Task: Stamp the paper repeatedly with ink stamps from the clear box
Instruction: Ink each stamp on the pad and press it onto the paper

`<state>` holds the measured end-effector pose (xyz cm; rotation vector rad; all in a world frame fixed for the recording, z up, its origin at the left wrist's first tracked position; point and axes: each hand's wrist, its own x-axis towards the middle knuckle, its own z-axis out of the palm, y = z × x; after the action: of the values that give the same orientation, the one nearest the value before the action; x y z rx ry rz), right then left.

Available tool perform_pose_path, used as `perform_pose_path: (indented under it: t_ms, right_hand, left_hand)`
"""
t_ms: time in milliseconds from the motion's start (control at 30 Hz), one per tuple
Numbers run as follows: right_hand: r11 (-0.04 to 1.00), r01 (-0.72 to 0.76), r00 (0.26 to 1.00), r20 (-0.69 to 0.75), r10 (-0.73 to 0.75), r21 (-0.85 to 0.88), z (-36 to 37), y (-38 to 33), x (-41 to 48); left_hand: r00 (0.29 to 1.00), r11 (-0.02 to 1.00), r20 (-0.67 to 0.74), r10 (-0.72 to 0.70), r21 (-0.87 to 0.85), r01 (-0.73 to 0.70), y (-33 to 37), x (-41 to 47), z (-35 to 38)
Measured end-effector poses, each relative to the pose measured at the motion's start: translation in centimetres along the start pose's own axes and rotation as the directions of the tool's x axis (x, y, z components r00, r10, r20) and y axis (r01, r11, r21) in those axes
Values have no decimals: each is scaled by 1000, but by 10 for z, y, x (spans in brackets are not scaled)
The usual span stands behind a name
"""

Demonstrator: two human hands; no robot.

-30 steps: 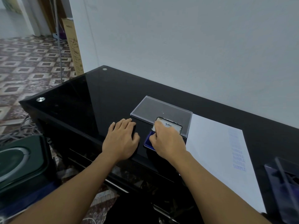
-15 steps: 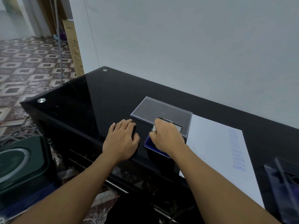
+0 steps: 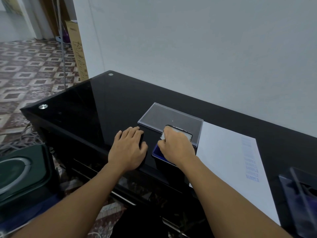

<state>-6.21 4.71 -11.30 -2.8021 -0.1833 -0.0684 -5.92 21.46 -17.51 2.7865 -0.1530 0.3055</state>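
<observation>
On the black glass table an ink pad [image 3: 157,152] lies open, its blue cushion showing and its lid [image 3: 186,134] raised behind. My right hand [image 3: 176,146] sits on the cushion with its fingers curled down, gripping what seems to be a stamp, hidden under the fist. My left hand [image 3: 129,148] rests flat on the table just left of the pad, fingers straight. The clear box [image 3: 169,117] lies flat behind both hands. To the right lies the white paper [image 3: 223,152] with a column of several blue stamp marks [image 3: 251,167].
A white wall runs along the table's far edge. At the far right, close to the front edge, stands a dark transparent container [image 3: 300,194]. A dark green bin [image 3: 20,170] stands on the patterned floor to the left, below the table edge [image 3: 68,124].
My right hand has shifted slightly away from me over the ink pad and now covers the label on the raised lid. My left hand has stayed where it was.
</observation>
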Motion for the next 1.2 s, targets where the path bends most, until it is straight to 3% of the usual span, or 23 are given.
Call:
perform_pose_path:
  t_ms: [300,500,733,1200]
  right_hand:
    - [1000,23,1000,-10,-23,8,-1,2,-2]
    - [999,35,999,30,-35,4,-11,5,-9]
    - [999,-36,999,-20,36,35,-45,39,-38]
    - [955,-294,953,-62,296,34,-119,150,-118]
  left_hand:
    - [1000,1000,-6,5,2,-5,0,-1,1]
    - [999,1000,48,5,-8,-5,2,0,-3]
    - [989,992,142,-31,-119,48,23,8,-22]
    - [949,919,52,311,-273,-286,162,-10,-20]
